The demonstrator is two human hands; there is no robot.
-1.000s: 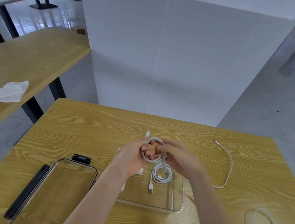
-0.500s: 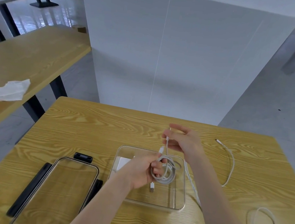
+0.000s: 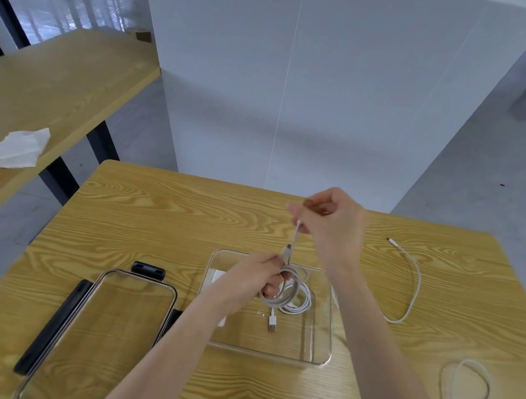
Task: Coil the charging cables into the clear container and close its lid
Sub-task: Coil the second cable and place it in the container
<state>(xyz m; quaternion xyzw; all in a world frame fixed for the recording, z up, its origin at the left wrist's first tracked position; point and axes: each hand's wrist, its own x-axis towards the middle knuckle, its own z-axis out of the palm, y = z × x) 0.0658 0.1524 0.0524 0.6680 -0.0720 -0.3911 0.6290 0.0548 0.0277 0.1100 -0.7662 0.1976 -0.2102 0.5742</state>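
A clear container (image 3: 318, 358) stands open on the wooden table (image 3: 159, 219). Over it my left hand (image 3: 253, 282) grips a coiled white charging cable (image 3: 289, 297). Another white coil with a USB plug (image 3: 272, 323) lies inside the container beneath it. My right hand (image 3: 329, 225) is raised above the container's far edge and pinches the free end of the cable, pulling it taut. The clear lid (image 3: 101, 322) with black clasps lies flat to the left of the container.
Two more white cables lie on the table's right side: a long curved one (image 3: 412, 284) and a looped one (image 3: 467, 387) near the front right. A second wooden table (image 3: 54, 81) with white tissue (image 3: 16, 147) stands to the left. A white partition (image 3: 301, 88) rises behind.
My hands came apart: the left lowered the coil over the container, while the right rose and drew the cable end up and away.
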